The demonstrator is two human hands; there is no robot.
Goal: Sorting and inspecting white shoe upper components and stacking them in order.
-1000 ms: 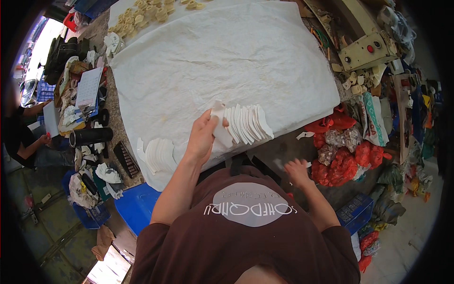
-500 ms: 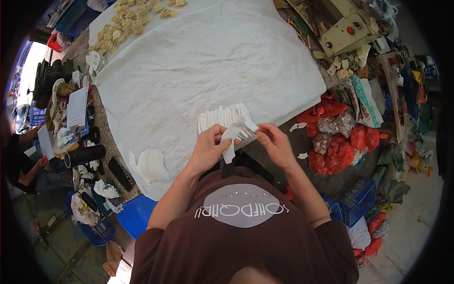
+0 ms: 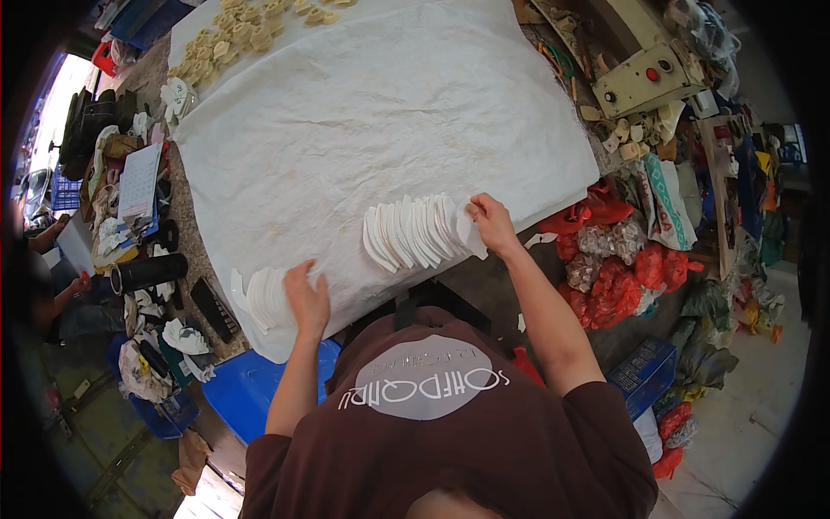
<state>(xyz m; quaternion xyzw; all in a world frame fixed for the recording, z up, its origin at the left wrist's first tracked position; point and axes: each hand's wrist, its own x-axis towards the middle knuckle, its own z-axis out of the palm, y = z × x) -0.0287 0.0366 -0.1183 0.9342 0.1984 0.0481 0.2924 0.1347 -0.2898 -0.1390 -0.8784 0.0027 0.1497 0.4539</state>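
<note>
A row of thin white curved pieces (image 3: 406, 232) lies overlapping near the front edge of the cloth-covered table. At the row's right end my right hand (image 3: 493, 225) pinches the top of one white curved piece (image 3: 469, 235), whose lower end reaches the table's edge. My left hand (image 3: 308, 298) is at the right side of a second stack of similar white pieces (image 3: 263, 298), at the table's front left corner. Its thumb and fingers are apart, and it holds nothing that I can see. Part of that stack is hidden behind the hand.
White cloth (image 3: 372, 112) covers the table. Cream-coloured parts (image 3: 229, 43) are heaped at its far left. A control box (image 3: 648, 80) with a red button stands at the far right, above red plastic bags (image 3: 614, 285). A blue stool (image 3: 251, 389) is by my left arm. Another person sits at the left.
The piece both hands held before me is now at the row's right end in my right hand. My left hand has let go and moved left to the other stack.
</note>
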